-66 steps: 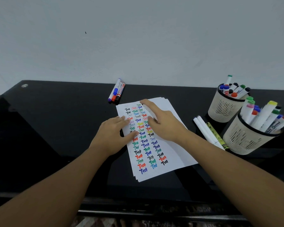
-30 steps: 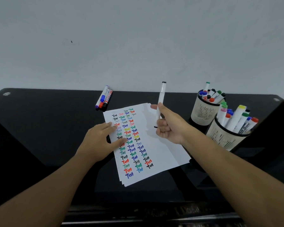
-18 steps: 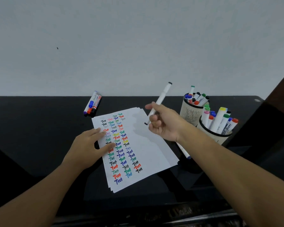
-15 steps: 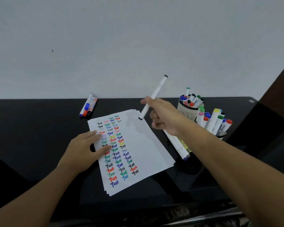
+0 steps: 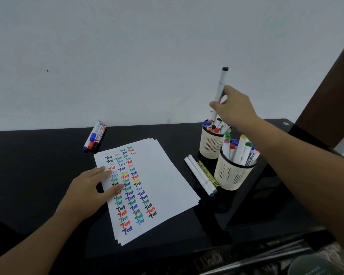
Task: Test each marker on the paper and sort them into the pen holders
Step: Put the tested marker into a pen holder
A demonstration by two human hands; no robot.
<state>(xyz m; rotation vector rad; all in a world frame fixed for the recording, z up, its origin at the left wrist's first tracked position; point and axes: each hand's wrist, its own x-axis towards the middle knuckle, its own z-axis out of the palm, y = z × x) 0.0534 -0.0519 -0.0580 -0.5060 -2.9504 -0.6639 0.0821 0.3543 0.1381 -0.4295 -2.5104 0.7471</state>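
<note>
My right hand [image 5: 233, 109] grips a white marker with a black cap [image 5: 221, 85], held nearly upright with its lower end at the mouth of the far pen holder [image 5: 210, 142]. That holder has several markers in it. The near pen holder [image 5: 231, 174] in front of it is also full of markers. My left hand [image 5: 91, 190] rests flat on the left edge of the paper stack [image 5: 163, 175], which is covered with coloured "Test" words.
Three markers [image 5: 94, 137] lie together at the back left of the black table [image 5: 32, 165]. Two white markers [image 5: 200, 174] and a yellow one [image 5: 208, 173] lie between the paper and the holders. A dark brown post stands at the right edge.
My right hand has carried the black-capped marker from above the paper rightward to the far pen holder and tipped it upright. My left hand stays on the paper.
</note>
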